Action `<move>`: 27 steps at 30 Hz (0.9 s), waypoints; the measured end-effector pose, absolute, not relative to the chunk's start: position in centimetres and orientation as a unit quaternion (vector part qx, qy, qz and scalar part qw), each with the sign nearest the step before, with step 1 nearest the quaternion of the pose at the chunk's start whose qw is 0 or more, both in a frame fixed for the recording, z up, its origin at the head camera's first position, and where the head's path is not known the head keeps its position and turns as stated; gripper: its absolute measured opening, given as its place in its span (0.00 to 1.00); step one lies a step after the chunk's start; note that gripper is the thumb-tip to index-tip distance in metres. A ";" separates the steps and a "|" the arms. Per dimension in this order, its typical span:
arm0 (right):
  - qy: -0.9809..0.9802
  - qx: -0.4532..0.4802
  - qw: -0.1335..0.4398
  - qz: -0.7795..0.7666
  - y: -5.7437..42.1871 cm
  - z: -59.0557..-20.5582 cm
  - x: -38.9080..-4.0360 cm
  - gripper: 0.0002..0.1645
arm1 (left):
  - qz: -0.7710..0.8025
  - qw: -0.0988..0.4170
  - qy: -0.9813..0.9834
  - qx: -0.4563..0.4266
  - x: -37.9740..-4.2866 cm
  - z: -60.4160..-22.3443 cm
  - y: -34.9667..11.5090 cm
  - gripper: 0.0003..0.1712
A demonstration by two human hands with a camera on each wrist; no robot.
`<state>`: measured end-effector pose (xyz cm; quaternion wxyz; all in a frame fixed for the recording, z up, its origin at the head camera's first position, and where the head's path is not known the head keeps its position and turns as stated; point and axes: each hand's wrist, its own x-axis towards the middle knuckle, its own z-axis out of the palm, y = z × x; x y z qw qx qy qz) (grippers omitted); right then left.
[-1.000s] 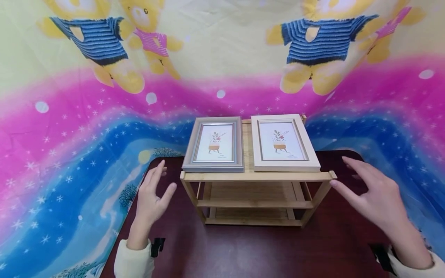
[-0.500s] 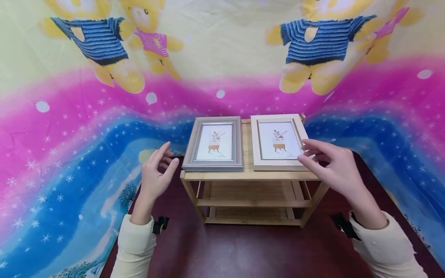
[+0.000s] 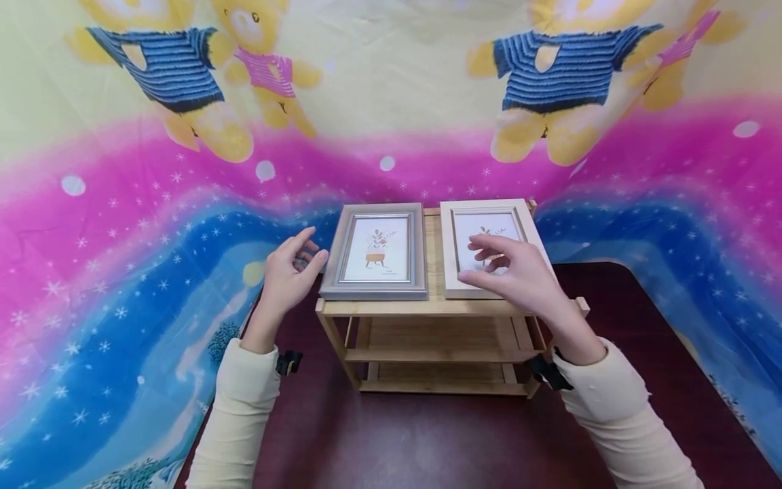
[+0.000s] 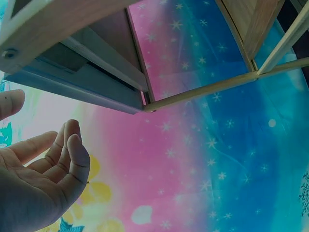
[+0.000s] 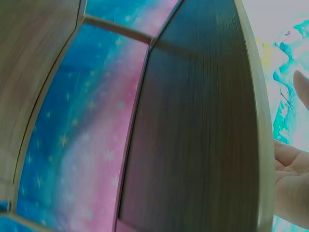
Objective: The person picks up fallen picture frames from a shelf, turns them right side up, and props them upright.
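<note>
A grey picture frame (image 3: 374,291) and a white picture frame (image 3: 449,238) lie side by side on the top of a wooden shelf rack (image 3: 435,272), each with a plant print inside. Beside the grey frame's left edge is my left hand (image 3: 292,270), fingers bent loosely, thumb apart from them. The left wrist view shows that hand (image 4: 46,174) below the overhanging frame (image 4: 96,82), holding nothing. My right hand (image 3: 519,268) is over the white frame, covering its lower right part. Its thumb and fingers are apart with nothing between them; whether it touches the frame is unclear.
The rack has lower shelves (image 3: 446,336) and stands on a dark red table (image 3: 403,435). Behind and around hangs a cloth backdrop (image 3: 379,81) printed with teddy bears and snowflakes. Black straps (image 3: 288,362) sit at both wrists.
My right hand has moved left from beside the rack to over the white frame. My left hand has moved up and right toward the grey frame. Both frames stay in place.
</note>
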<state>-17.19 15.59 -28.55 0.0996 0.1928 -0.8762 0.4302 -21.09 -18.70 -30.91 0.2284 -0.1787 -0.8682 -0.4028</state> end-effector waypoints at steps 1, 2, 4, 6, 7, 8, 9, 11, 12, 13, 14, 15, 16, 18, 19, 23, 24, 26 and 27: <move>-0.879 0.197 0.094 0.423 15.2 -28.5 -17.3 0.36 | -0.401 0.224 -0.871 -0.176 -21.3 -30.8 -18.6 0.28; -0.882 0.203 0.088 0.416 14.8 -28.5 -17.5 0.37 | -0.399 0.219 -0.874 -0.172 -21.5 -30.7 -18.6 0.28; -0.892 0.212 0.079 0.391 14.1 -28.5 -17.7 0.41 | -0.395 0.205 -0.881 -0.162 -22.0 -30.5 -18.5 0.28; -0.903 0.219 0.073 0.364 13.4 -28.4 -18.0 0.45 | -0.392 0.188 -0.887 -0.153 -22.5 -30.3 -18.4 0.29; -0.907 0.222 0.071 0.352 13.1 -28.4 -18.1 0.47 | -0.393 0.179 -0.890 -0.150 -22.7 -30.2 -18.3 0.29; -0.910 0.223 0.067 0.342 12.8 -28.3 -18.1 0.50 | -0.392 0.169 -0.893 -0.146 -23.0 -30.1 -18.3 0.30; -0.914 0.223 0.063 0.332 12.5 -28.2 -18.2 0.52 | -0.394 0.156 -0.895 -0.141 -23.2 -30.0 -18.2 0.30; -0.922 0.225 0.057 0.311 11.9 -28.1 -18.4 0.57 | -0.396 0.135 -0.899 -0.132 -23.8 -29.9 -18.1 0.32; -0.925 0.225 0.054 0.301 11.6 -28.0 -18.4 0.58 | -0.396 0.124 -0.901 -0.126 -24.1 -29.8 -18.1 0.32; -0.929 0.225 0.050 0.290 11.3 -28.0 -18.5 0.60 | -0.398 0.114 -0.903 -0.120 -24.3 -29.7 -18.0 0.33; -0.931 0.226 0.046 0.282 11.1 -27.9 -18.6 0.61 | -0.398 0.106 -0.904 -0.114 -24.6 -29.7 -18.0 0.33; -0.934 0.227 0.043 0.272 10.8 -27.9 -18.7 0.62 | -0.399 0.100 -0.905 -0.108 -24.8 -29.8 -18.0 0.33; -0.937 0.227 0.039 0.263 10.7 -27.9 -18.7 0.62 | -0.401 0.095 -0.905 -0.104 -25.0 -29.8 -17.9 0.34; -0.942 0.223 0.031 0.249 10.3 -28.0 -18.9 0.62 | -0.404 0.084 -0.906 -0.095 -25.4 -30.0 -17.9 0.33; -0.944 0.221 0.029 0.242 10.2 -28.1 -19.0 0.61 | -0.408 0.079 -0.905 -0.091 -25.6 -30.2 -17.8 0.33; -0.952 0.213 0.023 0.220 9.7 -28.1 -19.3 0.57 | -0.426 0.049 -0.900 -0.079 -26.1 -30.7 -17.6 0.32; -0.953 0.211 0.021 0.217 9.6 -28.2 -19.4 0.56 | -0.430 0.042 -0.899 -0.077 -26.2 -30.8 -17.5 0.31; -0.954 0.207 0.018 0.215 9.5 -28.2 -19.4 0.56 | -0.437 0.033 -0.895 -0.078 -26.3 -30.9 -17.3 0.31; -0.955 0.205 0.016 0.214 9.5 -28.2 -19.4 0.56 | -0.437 0.034 -0.895 -0.079 -26.3 -31.0 -17.2 0.30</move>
